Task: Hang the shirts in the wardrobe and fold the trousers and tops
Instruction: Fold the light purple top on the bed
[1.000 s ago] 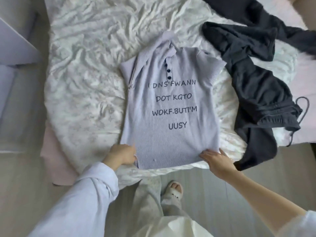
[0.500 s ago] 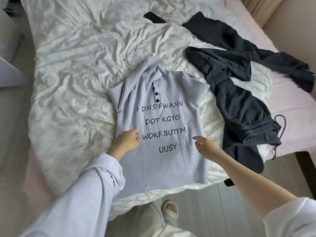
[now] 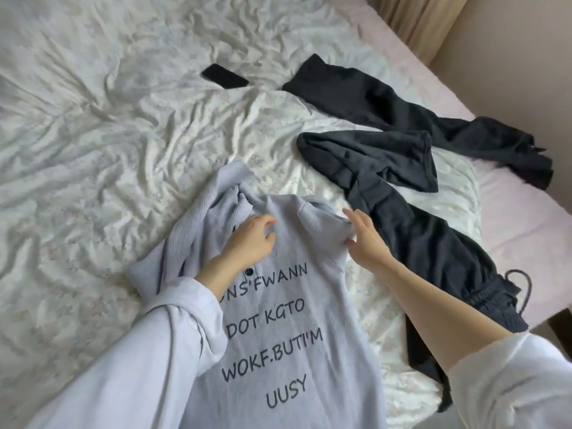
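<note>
Lavender knit, a short-sleeved polo top (image 3: pixel 288 320) with dark printed lettering, lies face up on the crumpled white bedsheet (image 3: pixel 102 150) right under me. My left hand (image 3: pixel 250 243) rests on the chest just below the collar, fingers loosely spread and slightly bent, gripping nothing that I can see. My right hand (image 3: pixel 363 239) is at the top's right shoulder, fingers stretched forward and thumb tucked at the fabric edge; whether it pinches the cloth I cannot tell. Just beside that hand, dark grey drawstring trousers (image 3: pixel 411 230) sprawl unfolded across the sheet toward the bed's edge. Further up lies a black phone (image 3: pixel 225 76), well apart.
</note>
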Motion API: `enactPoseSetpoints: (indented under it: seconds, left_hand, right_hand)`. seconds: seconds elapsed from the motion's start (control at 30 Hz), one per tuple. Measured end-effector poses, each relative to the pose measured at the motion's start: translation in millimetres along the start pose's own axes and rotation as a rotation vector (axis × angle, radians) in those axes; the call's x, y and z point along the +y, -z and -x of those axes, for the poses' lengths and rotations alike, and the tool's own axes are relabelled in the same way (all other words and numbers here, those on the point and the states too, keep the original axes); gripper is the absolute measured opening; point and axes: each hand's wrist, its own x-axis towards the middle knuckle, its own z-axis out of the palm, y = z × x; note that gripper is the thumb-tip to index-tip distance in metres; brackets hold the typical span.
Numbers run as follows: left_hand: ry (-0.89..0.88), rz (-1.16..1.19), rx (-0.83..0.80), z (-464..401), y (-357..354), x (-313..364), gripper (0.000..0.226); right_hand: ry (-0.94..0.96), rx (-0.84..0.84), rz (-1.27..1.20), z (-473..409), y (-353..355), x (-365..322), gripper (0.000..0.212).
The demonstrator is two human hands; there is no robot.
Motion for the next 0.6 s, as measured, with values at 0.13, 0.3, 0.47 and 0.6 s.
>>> enactPoseSetpoints:
  seconds: [0.13, 0.3, 0.47, 0.6]
  left_hand:
    - [-0.167, -0.062, -0.129, -37.9, -22.2, 35.0, 0.059]
    - [-0.279, -0.316, -0.278, -69.8, -36.4, 66.5, 0.065]
    - [-0.328, -0.341, -0.232, -77.5, -28.0, 64.5, 0.025]
    - [-0.222, -0.227, -0.17, -73.6, -8.1, 58.9, 0.024]
  right_hand:
    - [0.175, -0.009, 0.13, -23.6, 15.2, 13.0, 0.007]
    - [0.413, 0.153, 0.009, -22.0, 37.7, 15.3, 0.013]
    - [0.643, 0.138, 0.017, -16.3, 50.5, 10.3, 0.017]
    - [0.774, -0.086, 0.096, -19.6, 56.9, 1.1, 0.027]
